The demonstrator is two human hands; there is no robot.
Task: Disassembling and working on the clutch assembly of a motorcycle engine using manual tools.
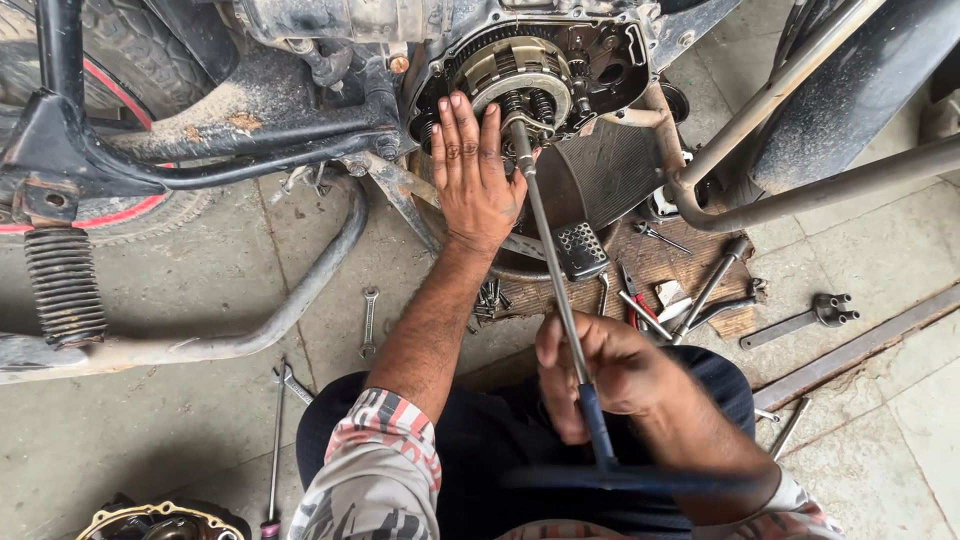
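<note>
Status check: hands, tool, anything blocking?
Left hand flat on clutch assembly. Right hand gripping T-handle wrench, tip at clutch. Nothing blocking.

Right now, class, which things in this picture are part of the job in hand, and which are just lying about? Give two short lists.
In use:
- clutch in the open engine case
- T-wrench, its tip on the clutch
- left hand, flat against the clutch
- right hand, gripping the T-wrench shaft

Lying about:
- spanner on the floor
- screwdriver
- pliers on the board
- holder tool
</note>
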